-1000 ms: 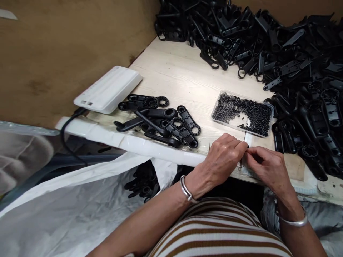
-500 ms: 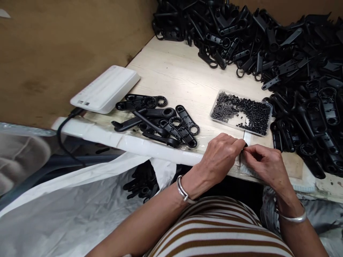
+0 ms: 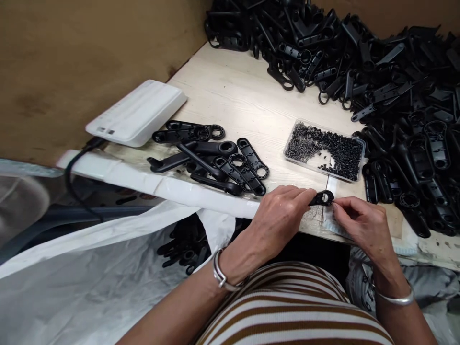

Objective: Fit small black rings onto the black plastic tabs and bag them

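Black ring-ended part (image 3: 317, 198) your left hand (image 3: 278, 215) is pinching; your right hand (image 3: 364, 223) is curling at its rim, grip unclear.

Black on the ringed part (image 3: 316, 198) I'm holding, black again across the heaped parts (image 3: 391, 91)! Brown and white stripes over my top (image 3: 294, 311), silver on my bracelets (image 3: 401, 301), white on the slab-like device (image 3: 138, 112), pale wood grain on the tabletop (image 3: 244, 96).
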`<state>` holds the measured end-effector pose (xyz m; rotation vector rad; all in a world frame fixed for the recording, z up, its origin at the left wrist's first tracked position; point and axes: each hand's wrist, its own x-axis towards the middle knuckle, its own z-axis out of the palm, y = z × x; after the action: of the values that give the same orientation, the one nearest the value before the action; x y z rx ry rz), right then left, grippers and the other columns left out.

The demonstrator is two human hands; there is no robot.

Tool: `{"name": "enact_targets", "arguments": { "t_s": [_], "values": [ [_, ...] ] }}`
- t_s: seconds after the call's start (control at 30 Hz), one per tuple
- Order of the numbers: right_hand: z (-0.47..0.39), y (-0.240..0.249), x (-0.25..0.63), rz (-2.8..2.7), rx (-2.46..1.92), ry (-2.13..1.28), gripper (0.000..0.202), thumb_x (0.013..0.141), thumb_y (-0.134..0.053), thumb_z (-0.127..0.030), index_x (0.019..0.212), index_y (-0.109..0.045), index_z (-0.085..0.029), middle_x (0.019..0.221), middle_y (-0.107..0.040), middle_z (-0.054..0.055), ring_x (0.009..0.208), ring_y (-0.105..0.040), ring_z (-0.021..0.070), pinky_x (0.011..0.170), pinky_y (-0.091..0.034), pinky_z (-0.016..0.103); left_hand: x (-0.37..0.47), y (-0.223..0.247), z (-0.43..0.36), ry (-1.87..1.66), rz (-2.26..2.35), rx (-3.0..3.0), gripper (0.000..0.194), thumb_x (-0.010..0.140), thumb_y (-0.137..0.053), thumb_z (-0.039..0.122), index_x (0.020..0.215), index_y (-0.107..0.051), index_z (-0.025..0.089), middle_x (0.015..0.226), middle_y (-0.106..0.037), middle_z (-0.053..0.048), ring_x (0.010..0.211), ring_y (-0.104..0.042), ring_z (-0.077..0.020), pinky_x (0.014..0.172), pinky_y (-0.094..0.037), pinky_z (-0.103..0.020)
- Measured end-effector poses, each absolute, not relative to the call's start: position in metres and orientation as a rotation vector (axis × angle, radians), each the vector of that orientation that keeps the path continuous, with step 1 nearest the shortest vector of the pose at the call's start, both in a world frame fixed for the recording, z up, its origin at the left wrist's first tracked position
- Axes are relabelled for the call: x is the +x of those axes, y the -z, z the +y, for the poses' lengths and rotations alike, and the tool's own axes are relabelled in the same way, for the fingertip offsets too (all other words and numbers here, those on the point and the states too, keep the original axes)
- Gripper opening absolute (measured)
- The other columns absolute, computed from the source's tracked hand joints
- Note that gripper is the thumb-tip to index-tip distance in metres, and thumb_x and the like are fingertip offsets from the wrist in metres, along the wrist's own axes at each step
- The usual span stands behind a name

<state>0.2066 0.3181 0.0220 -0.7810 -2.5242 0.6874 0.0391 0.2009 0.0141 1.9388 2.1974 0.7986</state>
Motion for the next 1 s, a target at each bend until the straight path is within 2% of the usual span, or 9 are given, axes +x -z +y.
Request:
{"name": "enact_targets", "arguments": {
  "t_s": [0.2, 0.57, 0.8, 0.87, 1.0],
  "values": [
    [0.313, -0.024, 0.201, -2.571, -0.69, -0.619, 0.013, 0.089, -0.056, -0.017, 0.081, -0.066, -0.018, 0.076, -0.071, 0.002, 0.064, -0.067, 0.0138, 0.062, -0.051, 0.023, 0.038, -0.013, 0.202, -0.825, 2.195, 1.94, 0.015, 0.081, -0.068, 0.011, 0.094, -0.065, 0.015, 0.086, -0.073, -0.005, 0.077, -0.068, -0.0208, 0.069, -0.055, -0.03],
    [0.307, -0.028, 0.19, -2.676, -0.548, -0.344, 0.017, 0.094, -0.05, -0.015, 0.084, -0.063, -0.016, 0.074, -0.068, 0.005, 0.061, -0.063, 0.0134, 0.06, -0.048, 0.025, 0.039, -0.011, 0.201, -0.804, 2.179, 1.938, 0.014, 0.083, -0.061, 0.008, 0.093, -0.061, 0.018, 0.083, -0.071, -0.002, 0.077, -0.065, -0.0184, 0.071, -0.052, -0.029],
    [0.294, -0.039, 0.181, -2.864, -0.651, -0.23, 0.025, 0.095, -0.043, -0.015, 0.075, -0.058, -0.016, 0.068, -0.062, 0.005, 0.059, -0.058, 0.0154, 0.057, -0.041, 0.027, 0.039, -0.01, 0.2, -0.846, 2.152, 1.946, 0.018, 0.08, -0.061, 0.004, 0.094, -0.062, 0.016, 0.082, -0.071, -0.002, 0.076, -0.064, -0.0193, 0.07, -0.052, -0.03],
    [0.296, -0.043, 0.179, -2.867, -0.765, -0.35, 0.024, 0.093, -0.046, -0.017, 0.073, -0.059, -0.016, 0.065, -0.061, 0.004, 0.057, -0.057, 0.0157, 0.055, -0.039, 0.027, 0.039, -0.011, 0.2, -0.842, 2.147, 1.932, 0.019, 0.08, -0.06, 0.004, 0.095, -0.061, 0.017, 0.082, -0.071, -0.002, 0.077, -0.065, -0.0187, 0.071, -0.052, -0.029],
    [0.313, -0.043, 0.18, -2.733, -1.057, -1.018, 0.023, 0.089, -0.053, -0.025, 0.069, -0.062, -0.018, 0.053, -0.058, -0.001, 0.047, -0.053, 0.0126, 0.047, -0.038, 0.022, 0.039, -0.01, 0.2, -0.851, 2.157, 1.92, 0.02, 0.082, -0.058, 0.003, 0.096, -0.061, 0.017, 0.083, -0.07, -0.002, 0.077, -0.065, -0.018, 0.071, -0.052, -0.029]
  ]
}}
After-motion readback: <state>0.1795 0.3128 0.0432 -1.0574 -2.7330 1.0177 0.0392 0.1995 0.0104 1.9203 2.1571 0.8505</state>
